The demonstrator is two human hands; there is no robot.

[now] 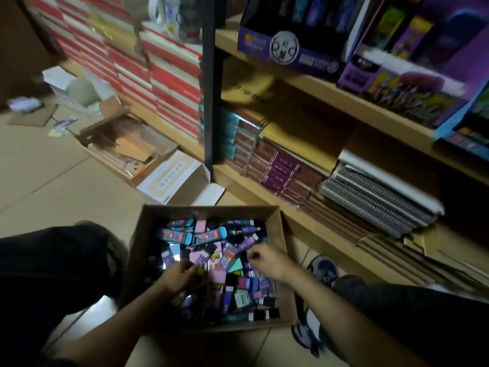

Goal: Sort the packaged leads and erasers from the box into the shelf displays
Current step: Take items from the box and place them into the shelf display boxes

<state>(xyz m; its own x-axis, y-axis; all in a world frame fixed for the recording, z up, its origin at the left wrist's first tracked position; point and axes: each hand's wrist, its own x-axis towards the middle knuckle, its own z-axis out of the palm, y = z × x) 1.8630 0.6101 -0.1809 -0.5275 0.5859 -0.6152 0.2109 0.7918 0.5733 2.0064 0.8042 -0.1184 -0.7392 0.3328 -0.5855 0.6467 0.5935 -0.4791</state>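
In cardboard box (145,234), glossy flat packets (211,251), left hand (178,278), right hand (266,259), fingers curled, hold unclear

Dim indoor light, colours muted. Heavy motion blur on purple display boxes (397,67) and red-spined stacks (169,75). Bright glare patch on floor tile (104,305) beside cardboard box (148,234). Trouser legs (53,266) in deep shadow. Shelf lines bend toward frame edges.

Both bare forearms stretch forward. The left hand (180,275) and the right hand (266,259) point down, fingers curled; any grip is unclear.
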